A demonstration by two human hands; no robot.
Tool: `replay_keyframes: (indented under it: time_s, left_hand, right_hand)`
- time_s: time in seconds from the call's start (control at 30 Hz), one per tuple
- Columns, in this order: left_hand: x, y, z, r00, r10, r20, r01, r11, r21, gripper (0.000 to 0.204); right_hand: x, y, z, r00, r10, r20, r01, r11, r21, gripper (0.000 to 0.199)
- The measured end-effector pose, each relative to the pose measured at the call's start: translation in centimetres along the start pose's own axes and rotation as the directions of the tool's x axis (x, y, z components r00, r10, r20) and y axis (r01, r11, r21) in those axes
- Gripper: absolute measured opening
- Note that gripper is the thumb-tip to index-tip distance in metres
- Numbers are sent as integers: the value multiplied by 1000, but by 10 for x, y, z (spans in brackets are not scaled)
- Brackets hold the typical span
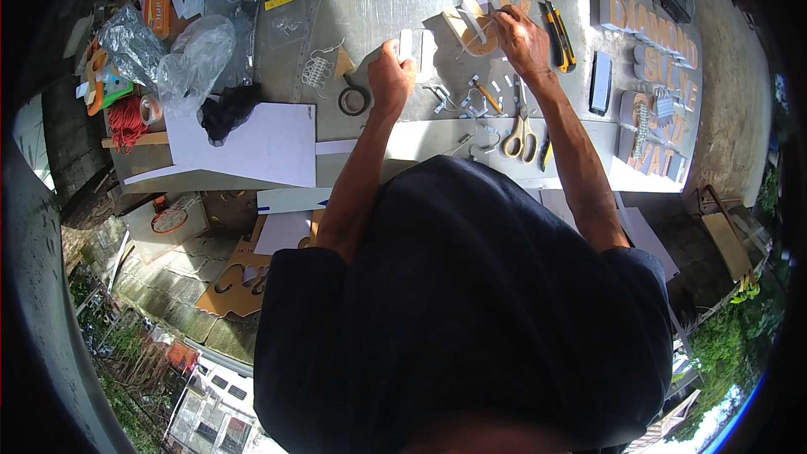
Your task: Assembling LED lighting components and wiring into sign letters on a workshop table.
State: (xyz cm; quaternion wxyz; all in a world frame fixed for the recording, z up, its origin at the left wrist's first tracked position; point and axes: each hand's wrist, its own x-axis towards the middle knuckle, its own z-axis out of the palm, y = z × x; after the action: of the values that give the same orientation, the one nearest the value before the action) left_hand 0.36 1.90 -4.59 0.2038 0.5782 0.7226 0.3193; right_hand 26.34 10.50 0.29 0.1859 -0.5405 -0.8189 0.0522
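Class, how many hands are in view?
2: the left hand near the black tape roll, and the right hand just left of the yellow cutter.

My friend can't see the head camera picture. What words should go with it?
The left hand is at a narrow white piece and the right hand at light brown pieces on a cluttered gray table. Scissors and a yellow cutter lie nearby.
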Motion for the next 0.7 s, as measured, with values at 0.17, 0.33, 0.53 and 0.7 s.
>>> replay_keyframes:
  time_s: [0.17, 0.33, 0.53, 0.7]
  left_hand:
    - [-22, -3, -15, 985, 170, 24, -166, 977, -136, 27]
    - [-72, 10, -42, 933, -40, 358, 68, 995, -66, 17]
    - [-117, 8, -52, 830, -12, 558, 123, 979, -161, 23]
    - [-131, 13, -52, 822, -38, 568, 178, 965, -193, 23]
  right_hand:
    - [-5, 0, -7, 997, 28, -76, -24, 998, 53, 15]
    - [-35, -19, -29, 979, 186, -88, -165, 964, 209, 22]
    - [-138, -77, -33, 921, -75, 382, -35, 961, 273, 17]
    - [-170, -77, -9, 947, -103, 305, 7, 954, 301, 18]
